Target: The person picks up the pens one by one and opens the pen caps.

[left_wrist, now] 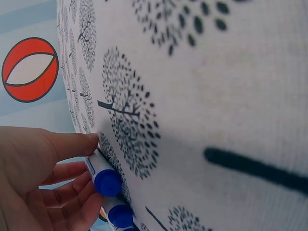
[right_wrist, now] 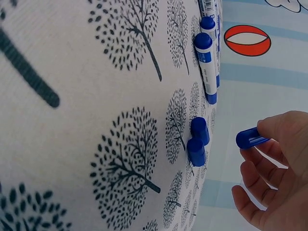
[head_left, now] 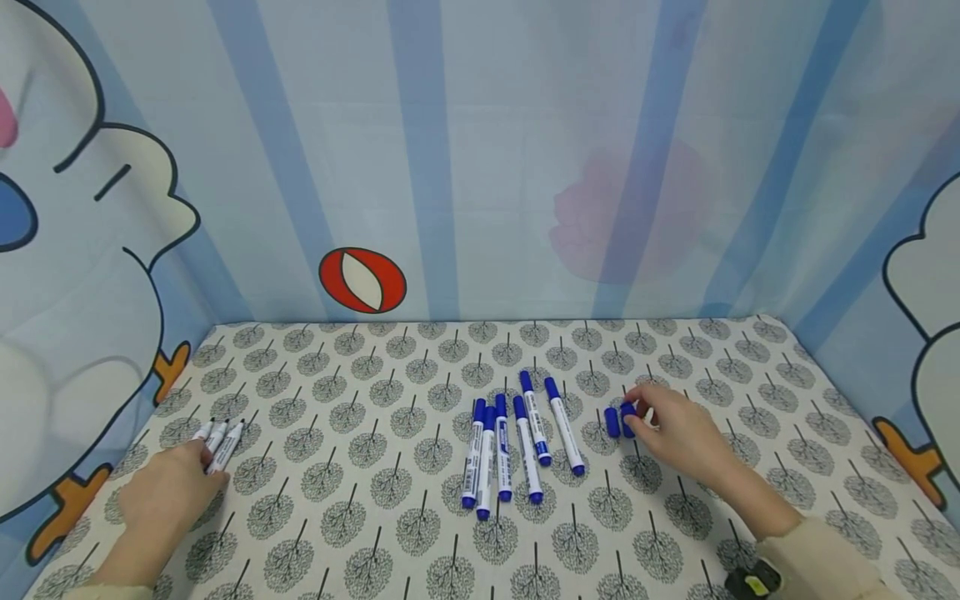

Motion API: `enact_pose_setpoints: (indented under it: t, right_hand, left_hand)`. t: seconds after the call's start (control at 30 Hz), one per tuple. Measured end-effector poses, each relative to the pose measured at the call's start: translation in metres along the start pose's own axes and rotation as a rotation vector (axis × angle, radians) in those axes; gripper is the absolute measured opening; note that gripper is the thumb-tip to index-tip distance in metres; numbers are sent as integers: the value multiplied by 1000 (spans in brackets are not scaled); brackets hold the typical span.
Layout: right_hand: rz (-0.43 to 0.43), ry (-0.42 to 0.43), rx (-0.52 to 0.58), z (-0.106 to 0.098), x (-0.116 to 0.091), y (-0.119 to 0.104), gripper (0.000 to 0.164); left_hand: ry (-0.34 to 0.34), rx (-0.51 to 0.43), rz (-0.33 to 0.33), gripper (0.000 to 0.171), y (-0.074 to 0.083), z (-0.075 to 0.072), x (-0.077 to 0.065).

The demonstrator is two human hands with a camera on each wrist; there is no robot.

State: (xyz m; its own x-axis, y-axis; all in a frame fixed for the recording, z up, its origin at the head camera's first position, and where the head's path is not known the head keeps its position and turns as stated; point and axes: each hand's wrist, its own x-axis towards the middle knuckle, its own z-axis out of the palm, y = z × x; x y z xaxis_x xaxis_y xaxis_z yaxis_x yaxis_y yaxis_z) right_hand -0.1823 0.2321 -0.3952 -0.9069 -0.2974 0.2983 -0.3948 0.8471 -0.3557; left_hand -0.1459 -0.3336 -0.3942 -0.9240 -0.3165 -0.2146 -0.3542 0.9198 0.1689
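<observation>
At the table's left my left hand [head_left: 167,492] holds the nearest of three uncapped white markers between thumb and fingers. Their dark tips point away, and in the left wrist view the held marker [left_wrist: 107,179] shows its blue end. A second marker [left_wrist: 120,215] lies close beside it. On the right, my right hand [head_left: 684,429] pinches a blue marker cap [right_wrist: 250,138] between thumb and fingertips, above the cloth. Two more blue caps [right_wrist: 196,150] stand or lie side by side on the cloth, just left of that hand; their exact pose is hard to tell.
Several capped white markers with blue caps [head_left: 503,450] lie in a loose row at the table's middle, caps away from me. A tree-patterned cloth [head_left: 360,533] covers the table. Behind rises a blue striped backdrop [head_left: 495,183] with cartoon prints.
</observation>
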Motion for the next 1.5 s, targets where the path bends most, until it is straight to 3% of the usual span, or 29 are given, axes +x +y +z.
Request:
enact_pose_setpoints:
  t: [0.37, 0.7, 1.17, 1.5]
  right_hand:
    - [-7, -9, 3, 1, -2, 3, 22]
    - [17, -5, 7, -3, 0, 11, 26]
    - [70, -21, 42, -6, 3, 16, 24]
    - [146, -73, 63, -1, 2, 23, 23]
  left_hand:
    - [-11, 7, 8, 35, 0, -3, 1]
    - [46, 24, 72, 43, 3, -8, 1]
    - [85, 5, 201, 35, 30, -11, -6]
    - [183, -3, 324, 27, 51, -2, -7]
